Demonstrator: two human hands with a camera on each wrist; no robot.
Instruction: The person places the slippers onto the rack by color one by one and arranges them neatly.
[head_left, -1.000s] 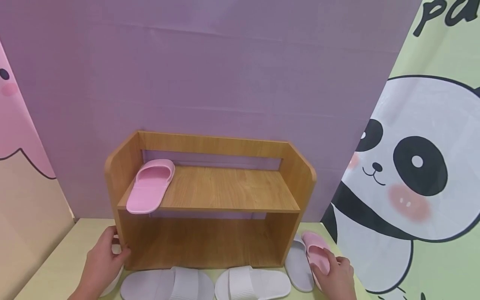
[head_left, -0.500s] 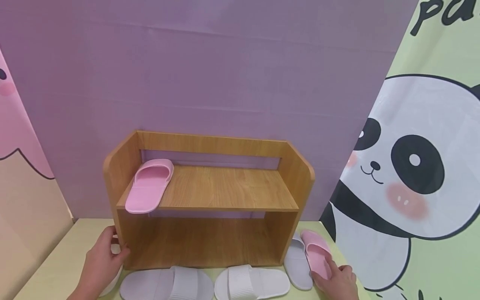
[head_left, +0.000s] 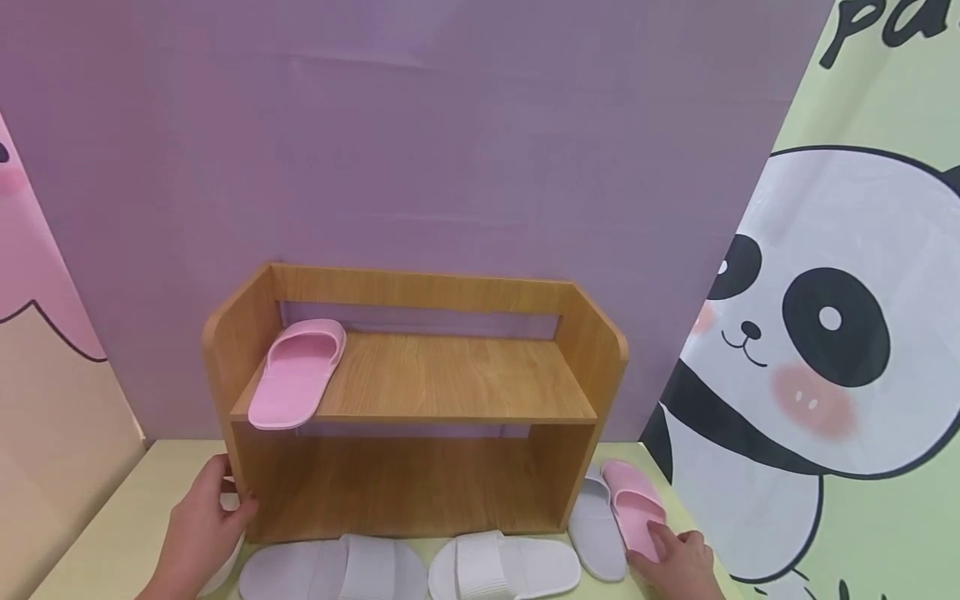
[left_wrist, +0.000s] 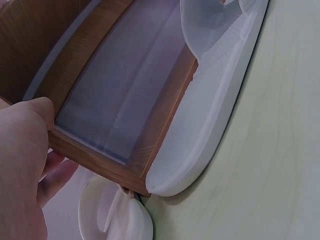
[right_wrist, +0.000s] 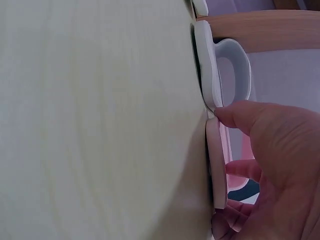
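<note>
My left hand (head_left: 201, 525) grips the front edge of the left side panel of a two-tier wooden shoe rack (head_left: 450, 379); in the left wrist view the thumb lies on the inner side, fingers outside. A pink slipper (head_left: 295, 375) rests on the upper tier at the left, toe inward. To the right of the rack, my right hand (head_left: 678, 562) holds a second pink slipper (head_left: 632, 487) by its heel end. In the right wrist view the thumb reaches the sole (right_wrist: 216, 165) on the side facing a grey slipper (right_wrist: 212, 65), with fingers across the footbed.
Two white slippers (head_left: 296, 571) (head_left: 540, 567) lie sideways before the rack. Another grey slipper (head_left: 596, 529) stands against its right side, and a white slipper (left_wrist: 135, 220) lies at its left. The pale table (head_left: 112, 508) ends at a purple backdrop (head_left: 450, 150).
My right hand has slid from the pink slipper's strap area back toward its heel. The left hand keeps its grip on the rack, and the slippers stay about where they were.
</note>
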